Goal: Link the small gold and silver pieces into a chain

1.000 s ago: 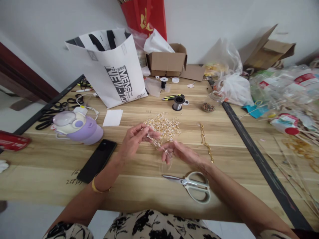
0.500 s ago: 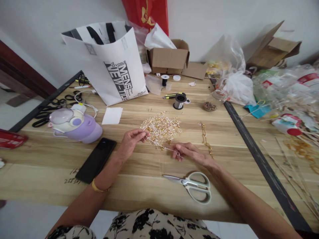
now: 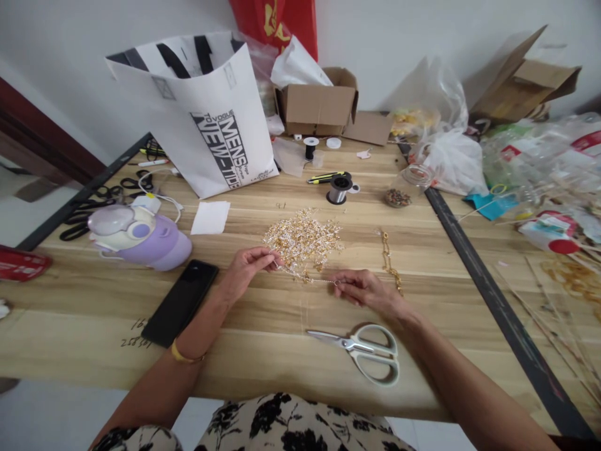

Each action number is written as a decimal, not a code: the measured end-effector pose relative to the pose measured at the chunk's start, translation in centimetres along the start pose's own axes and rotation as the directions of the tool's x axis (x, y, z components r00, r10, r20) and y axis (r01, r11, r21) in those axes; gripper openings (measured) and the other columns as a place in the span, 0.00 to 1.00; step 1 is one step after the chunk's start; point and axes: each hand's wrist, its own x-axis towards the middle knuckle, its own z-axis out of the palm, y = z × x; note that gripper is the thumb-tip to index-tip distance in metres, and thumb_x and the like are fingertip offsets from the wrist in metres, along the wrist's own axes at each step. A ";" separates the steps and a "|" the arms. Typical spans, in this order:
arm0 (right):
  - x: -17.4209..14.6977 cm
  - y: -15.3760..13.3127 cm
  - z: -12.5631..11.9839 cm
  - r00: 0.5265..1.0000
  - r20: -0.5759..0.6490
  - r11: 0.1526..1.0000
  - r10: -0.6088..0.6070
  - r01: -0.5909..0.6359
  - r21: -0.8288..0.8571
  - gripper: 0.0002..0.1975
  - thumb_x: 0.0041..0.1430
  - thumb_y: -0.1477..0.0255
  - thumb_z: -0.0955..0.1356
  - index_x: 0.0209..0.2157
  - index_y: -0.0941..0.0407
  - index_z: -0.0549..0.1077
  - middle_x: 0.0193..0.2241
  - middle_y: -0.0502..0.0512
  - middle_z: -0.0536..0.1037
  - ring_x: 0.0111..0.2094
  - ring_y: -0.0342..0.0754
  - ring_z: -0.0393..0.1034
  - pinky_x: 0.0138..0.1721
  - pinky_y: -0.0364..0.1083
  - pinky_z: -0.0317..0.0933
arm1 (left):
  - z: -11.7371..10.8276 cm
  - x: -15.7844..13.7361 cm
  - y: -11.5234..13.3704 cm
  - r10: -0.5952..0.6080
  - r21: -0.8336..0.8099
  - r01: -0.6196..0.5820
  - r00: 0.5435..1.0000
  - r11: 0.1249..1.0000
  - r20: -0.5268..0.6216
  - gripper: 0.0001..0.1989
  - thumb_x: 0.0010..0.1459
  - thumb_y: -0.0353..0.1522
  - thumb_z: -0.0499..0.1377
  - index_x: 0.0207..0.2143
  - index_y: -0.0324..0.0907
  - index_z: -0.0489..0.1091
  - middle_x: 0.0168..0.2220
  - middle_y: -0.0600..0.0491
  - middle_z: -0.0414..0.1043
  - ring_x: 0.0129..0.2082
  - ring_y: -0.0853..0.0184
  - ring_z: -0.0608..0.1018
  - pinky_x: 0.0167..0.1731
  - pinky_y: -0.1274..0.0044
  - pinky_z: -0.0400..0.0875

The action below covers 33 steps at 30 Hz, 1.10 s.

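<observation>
A thin, pale strand (image 3: 323, 281) is stretching between the hands along the near edge of a loose heap of gold and clear pieces (image 3: 303, 238); whether it is touching the heap, I cannot tell. The left hand (image 3: 244, 269) is pinching one end between thumb and fingers, while the right hand (image 3: 369, 291) is gripping the other, at what is looking like a small ring (image 3: 336, 282). An even, gentle pull would probably be serving best, with the strand staying slightly raised so nothing is snagging in the heap. Scissors (image 3: 347, 343) are lying on the counter (image 3: 263, 351) nearer the person, and a gold chain (image 3: 385, 254) is lying just beyond the right hand, so keeping clear of both seems wise. Farther out, a wire spool (image 3: 337, 194) is standing behind the heap.
</observation>
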 end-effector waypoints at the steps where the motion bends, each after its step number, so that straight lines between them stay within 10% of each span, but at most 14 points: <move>1: -0.1 0.0 -0.1 1.000 -0.003 1.000 -0.004 0.004 -0.022 0.19 0.60 0.61 0.64 0.45 0.62 0.72 0.29 0.54 0.73 0.19 0.36 0.56 0.18 0.38 0.52 | -0.1 0.0 -0.1 -0.001 0.014 0.001 1.000 1.000 0.003 0.10 0.53 0.35 0.61 0.33 0.37 0.75 0.31 0.50 0.77 0.29 0.70 0.74 0.33 0.78 0.69; 17: -0.5 -0.3 -0.4 0.997 -0.063 0.965 -0.035 0.017 -0.261 0.09 0.60 0.68 0.63 0.34 0.60 0.68 0.24 0.50 0.73 0.19 0.38 0.58 0.20 0.38 0.52 | -2.4 0.0 1.4 -0.071 0.236 0.018 0.973 0.972 0.219 0.14 0.53 0.39 0.59 0.28 0.37 0.75 0.27 0.49 0.77 0.29 0.66 0.77 0.33 0.77 0.71; 33: -0.5 -1.2 1.8 0.966 -0.008 0.798 -0.258 0.208 -0.565 0.10 0.64 0.74 0.60 0.37 0.58 0.73 0.34 0.56 0.76 0.34 0.46 0.70 0.36 0.43 0.61 | -4.8 -0.6 2.2 -0.230 0.811 -0.053 0.946 0.583 0.227 0.12 0.51 0.39 0.58 0.25 0.40 0.74 0.23 0.55 0.74 0.25 0.69 0.71 0.25 0.81 0.59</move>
